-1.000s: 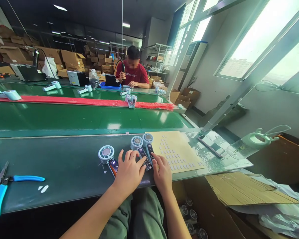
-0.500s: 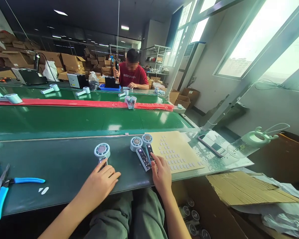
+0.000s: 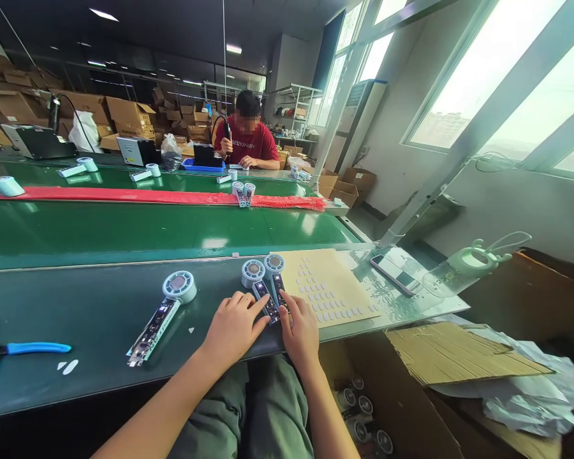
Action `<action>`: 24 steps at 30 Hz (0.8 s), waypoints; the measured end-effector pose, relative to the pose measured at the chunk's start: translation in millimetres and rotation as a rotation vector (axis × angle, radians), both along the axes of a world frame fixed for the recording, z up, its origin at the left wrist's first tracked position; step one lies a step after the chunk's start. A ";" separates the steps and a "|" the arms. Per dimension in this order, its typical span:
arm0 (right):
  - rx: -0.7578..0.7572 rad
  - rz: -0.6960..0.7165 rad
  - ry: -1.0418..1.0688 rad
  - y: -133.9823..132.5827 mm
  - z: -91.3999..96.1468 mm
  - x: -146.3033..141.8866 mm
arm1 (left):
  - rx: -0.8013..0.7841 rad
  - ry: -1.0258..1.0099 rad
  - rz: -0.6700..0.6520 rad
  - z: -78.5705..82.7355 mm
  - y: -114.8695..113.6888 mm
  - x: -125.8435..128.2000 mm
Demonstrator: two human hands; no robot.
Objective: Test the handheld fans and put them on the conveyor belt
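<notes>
Two light-blue handheld fans with bare circuit boards along their handles lie side by side on the dark bench. My left hand (image 3: 236, 324) reaches over the left one of the pair (image 3: 253, 273), index fingertip at its board and fingers apart. At the right one of the pair (image 3: 274, 264), my right hand (image 3: 300, 326) has index finger and thumb at the lower handle, covering its end. A third handheld fan (image 3: 180, 287) lies farther left, untouched, its board facing up. Beside my right hand is a tan sheet (image 3: 335, 274) with rows of small pale oval stickers.
Blue-handled cutters (image 3: 33, 348) and white scraps (image 3: 70, 367) lie at left. A phone (image 3: 395, 275) and a clear bottle (image 3: 459, 271) are at right. Beyond runs a green conveyor (image 3: 172, 233) with a red strip (image 3: 172, 196). A co-worker (image 3: 249, 140) sits opposite. Below, a box holds more fans.
My left hand has let go of the left-hand fan, now lying fully visible, and moved right to the pair. My right hand stays at the right fan of the pair. The view has shifted slightly.
</notes>
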State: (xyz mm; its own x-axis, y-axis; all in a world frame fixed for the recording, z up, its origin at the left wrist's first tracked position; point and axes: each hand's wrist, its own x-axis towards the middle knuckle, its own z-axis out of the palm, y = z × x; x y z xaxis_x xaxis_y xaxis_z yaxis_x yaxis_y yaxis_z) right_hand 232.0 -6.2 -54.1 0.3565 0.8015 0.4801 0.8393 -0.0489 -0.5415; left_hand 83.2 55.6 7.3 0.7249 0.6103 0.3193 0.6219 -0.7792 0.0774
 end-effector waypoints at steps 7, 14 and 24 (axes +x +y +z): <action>-0.010 -0.026 0.021 3.5 2.5 -1.7 | 0.089 0.044 -0.031 1.0 -2.5 2.9; -0.028 -0.006 -0.018 0.7 3.0 -1.7 | 0.087 -0.001 -0.033 -4.7 -7.1 0.7; -0.029 -0.024 -0.034 1.3 3.0 -2.5 | 0.047 -0.058 -0.035 -17.7 -6.0 -4.7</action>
